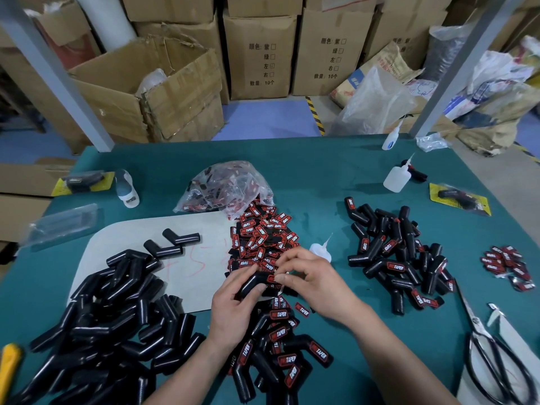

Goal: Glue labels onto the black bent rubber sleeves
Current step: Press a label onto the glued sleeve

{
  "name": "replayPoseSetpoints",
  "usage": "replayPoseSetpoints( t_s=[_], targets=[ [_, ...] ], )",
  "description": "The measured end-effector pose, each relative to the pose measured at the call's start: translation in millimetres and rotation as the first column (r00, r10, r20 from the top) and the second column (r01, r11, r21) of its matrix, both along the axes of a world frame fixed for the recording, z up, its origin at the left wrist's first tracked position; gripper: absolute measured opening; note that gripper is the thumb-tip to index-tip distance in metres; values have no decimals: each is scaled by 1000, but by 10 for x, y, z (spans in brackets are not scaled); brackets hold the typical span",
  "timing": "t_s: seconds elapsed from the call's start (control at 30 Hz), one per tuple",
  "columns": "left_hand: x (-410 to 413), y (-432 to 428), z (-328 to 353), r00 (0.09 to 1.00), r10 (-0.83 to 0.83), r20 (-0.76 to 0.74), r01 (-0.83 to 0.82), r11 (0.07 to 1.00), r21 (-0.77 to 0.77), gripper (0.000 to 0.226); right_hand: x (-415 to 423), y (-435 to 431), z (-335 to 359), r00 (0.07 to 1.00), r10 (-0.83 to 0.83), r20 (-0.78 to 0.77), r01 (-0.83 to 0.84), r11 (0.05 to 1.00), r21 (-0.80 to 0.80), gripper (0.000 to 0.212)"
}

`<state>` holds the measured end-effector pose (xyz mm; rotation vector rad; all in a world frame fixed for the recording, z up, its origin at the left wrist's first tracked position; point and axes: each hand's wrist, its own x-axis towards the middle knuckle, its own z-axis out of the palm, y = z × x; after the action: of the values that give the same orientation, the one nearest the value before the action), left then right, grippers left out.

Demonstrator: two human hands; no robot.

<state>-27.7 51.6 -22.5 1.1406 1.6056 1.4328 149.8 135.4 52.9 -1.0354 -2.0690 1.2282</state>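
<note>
The left hand (pixel 230 305) holds 1 black sleeve (pixel 252 283) in its grip just above the table (pixel 321 176); the right hand (pixel 312 279) pinches a label (pixel 271 278) against it. The labelled heap (pixel 397 258) at right looks finished; the bare pile (pixel 117 317) at left, about as big, awaits labels.

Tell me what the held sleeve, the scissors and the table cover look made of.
Held sleeve: likely rubber, smooth black with a soft sheen along the bend.
Scissors: bare grey metal blades, dull; handle loops black, perhaps coated.
Table cover: teal mat, matte, possibly rubber or vinyl; weave not discernible.
</note>
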Motion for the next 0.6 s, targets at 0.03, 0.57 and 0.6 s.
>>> replayPoseSetpoints(
  t_s=[0.03,0.57,0.6],
  targets=[
    [-7,6,0,1000,-11,-15,11,1000,-1,43,-1,-1,-5,1000,9,15,-9,1000,17,6],
    [-12,32,-30,993,-78,-83,78,997,-5,41,-81,-28,-120,997,-6,72,-3,991,131,5],
    [-14,33,-31,994,-76,-83,76,997,-9,41,-81,-25,-122,997,-7,79,-3,991,133,5]
  ],
)
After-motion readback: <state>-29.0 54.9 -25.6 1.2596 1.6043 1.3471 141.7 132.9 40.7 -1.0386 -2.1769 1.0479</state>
